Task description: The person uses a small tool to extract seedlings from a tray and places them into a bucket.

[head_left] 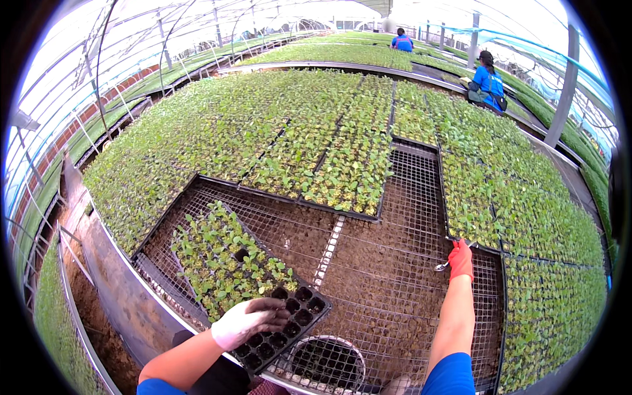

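My left hand [253,322], in a white glove with soiled fingers, reaches over the near end of a black seedling tray [304,317]. Its fingers are stretched out; I cannot tell whether they touch the tray. Bare cells show at this end, while leafy green seedlings [227,260] fill most of the rest. My right hand [461,259], in a red-orange glove, is closed on a metal spoon [442,266] whose bowl points left. Its fingertips are at the corner of another planted tray [471,224] on the right; whether they grip that edge is unclear.
Under the trays runs a wire mesh bench [388,263] with brown soil below. A round white-rimmed tub [329,362] shows beneath the mesh close to me. Packed seedling trays [263,125] cover the far side. Two people in blue, one person [488,85] nearer, are farther back.
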`<state>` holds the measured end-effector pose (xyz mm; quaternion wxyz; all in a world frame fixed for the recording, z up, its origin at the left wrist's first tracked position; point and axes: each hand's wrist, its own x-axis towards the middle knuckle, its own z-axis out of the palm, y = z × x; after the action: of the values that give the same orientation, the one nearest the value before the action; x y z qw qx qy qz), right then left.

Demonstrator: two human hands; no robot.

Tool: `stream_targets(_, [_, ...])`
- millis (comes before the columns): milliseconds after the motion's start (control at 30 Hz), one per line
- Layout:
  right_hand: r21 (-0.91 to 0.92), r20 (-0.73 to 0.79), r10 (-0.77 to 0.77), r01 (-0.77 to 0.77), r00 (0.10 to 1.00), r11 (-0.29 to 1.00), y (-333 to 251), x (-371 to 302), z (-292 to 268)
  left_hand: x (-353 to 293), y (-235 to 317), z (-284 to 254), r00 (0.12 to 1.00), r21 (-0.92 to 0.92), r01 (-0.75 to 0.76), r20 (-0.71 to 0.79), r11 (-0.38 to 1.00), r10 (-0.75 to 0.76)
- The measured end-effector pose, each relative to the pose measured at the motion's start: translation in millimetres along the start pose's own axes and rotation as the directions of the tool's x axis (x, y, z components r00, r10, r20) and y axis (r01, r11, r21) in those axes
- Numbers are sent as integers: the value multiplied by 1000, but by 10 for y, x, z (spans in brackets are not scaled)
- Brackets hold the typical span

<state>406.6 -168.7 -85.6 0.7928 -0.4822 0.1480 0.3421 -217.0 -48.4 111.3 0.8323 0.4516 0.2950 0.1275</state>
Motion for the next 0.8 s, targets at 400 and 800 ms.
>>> stream_targets(400, [-46, 31, -29, 30, 999, 998, 567, -1192, -165, -199, -373, 204, 997, -60, 44, 73, 997, -40])
stream_targets(800, [-53, 90, 303, -299, 949, 953, 1217, -3268, -989, 102, -1015, 1001, 925, 79, 132, 348, 988, -152])
